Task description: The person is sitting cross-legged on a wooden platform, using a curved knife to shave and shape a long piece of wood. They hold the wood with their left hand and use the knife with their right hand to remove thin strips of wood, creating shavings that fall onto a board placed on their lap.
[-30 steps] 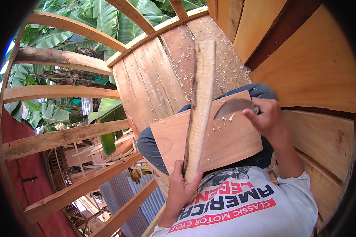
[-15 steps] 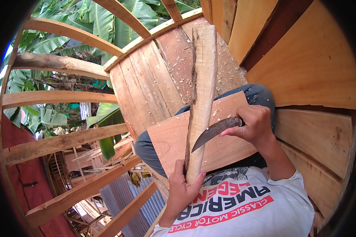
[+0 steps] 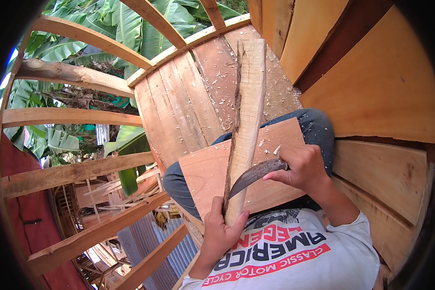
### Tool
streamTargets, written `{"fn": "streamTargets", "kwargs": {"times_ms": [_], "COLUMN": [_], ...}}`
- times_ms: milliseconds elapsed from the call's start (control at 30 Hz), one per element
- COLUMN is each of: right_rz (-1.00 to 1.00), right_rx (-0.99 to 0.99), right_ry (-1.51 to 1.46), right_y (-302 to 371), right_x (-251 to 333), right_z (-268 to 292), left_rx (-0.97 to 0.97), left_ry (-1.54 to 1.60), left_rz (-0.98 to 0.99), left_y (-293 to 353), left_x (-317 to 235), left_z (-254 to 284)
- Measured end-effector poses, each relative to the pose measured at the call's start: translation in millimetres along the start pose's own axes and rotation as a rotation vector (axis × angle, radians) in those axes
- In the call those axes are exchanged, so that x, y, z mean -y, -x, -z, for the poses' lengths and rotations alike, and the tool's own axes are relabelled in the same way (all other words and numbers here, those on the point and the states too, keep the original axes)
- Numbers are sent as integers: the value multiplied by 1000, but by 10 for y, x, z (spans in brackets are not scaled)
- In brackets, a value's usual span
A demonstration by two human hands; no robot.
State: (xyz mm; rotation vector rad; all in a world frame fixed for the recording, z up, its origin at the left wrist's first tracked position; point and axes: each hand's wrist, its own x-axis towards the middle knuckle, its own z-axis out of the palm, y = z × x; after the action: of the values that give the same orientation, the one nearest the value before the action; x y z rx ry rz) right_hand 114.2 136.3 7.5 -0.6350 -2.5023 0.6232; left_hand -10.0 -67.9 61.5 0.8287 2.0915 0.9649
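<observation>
Nearest is the person's white shirt [image 3: 285,253], with red and dark print. Just beyond it, the left hand [image 3: 222,230] grips the near end of a long strip of wood [image 3: 251,108], thumb on one side and fingers on the other. The right hand [image 3: 302,166] is closed around the handle of a curved knife [image 3: 256,175], whose blade crosses the strip just above the left hand (whether its edge bites in, I cannot tell). The strip slants up over a flat board [image 3: 203,169] resting across the lap, its far end above the plank floor [image 3: 176,104]. Jeans [image 3: 319,133] show around the board. Pale shavings [image 3: 222,72] dot the floor. Farther off stand a wooden railing [image 3: 77,117] and big green leaves [image 3: 154,29].
</observation>
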Motion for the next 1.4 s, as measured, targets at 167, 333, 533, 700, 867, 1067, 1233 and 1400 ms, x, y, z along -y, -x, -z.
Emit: {"fn": "streamTargets", "kwargs": {"times_ms": [167, 333, 533, 700, 867, 1067, 1233, 1400], "right_rz": [-5, -41, -463, -305, -636, -755, -840, -802], "right_rx": [-99, -147, -301, -5, 40, -87, -137, -164], "right_ry": [125, 135, -28, -291, -1079, -989, -1012, -952], "right_y": [-107, -154, -342, -383, -158, -54, 39, 50], "right_x": [-194, -208, -542, -83, 302, 157, 88, 183], "right_z": [70, 65, 330, 135, -368, -437, -503, -492], "left_rx": [18, 10, 50, -34, 209, 79, 1198, 1375], "left_ry": [-54, -37, -78, -2, -1, 14, 1212, 1246], "left_rz": [-23, -54, 10, 52, 71, -670, -857, -1013], "left_y": [-17, -31, 144, 4, -245, -298, -11, -28], "left_x": [-76, -89, 91, 246, -83, -340, -878, -990], "left_z": [7, 1, 79, 8, 26, 111, -144, -376]}}
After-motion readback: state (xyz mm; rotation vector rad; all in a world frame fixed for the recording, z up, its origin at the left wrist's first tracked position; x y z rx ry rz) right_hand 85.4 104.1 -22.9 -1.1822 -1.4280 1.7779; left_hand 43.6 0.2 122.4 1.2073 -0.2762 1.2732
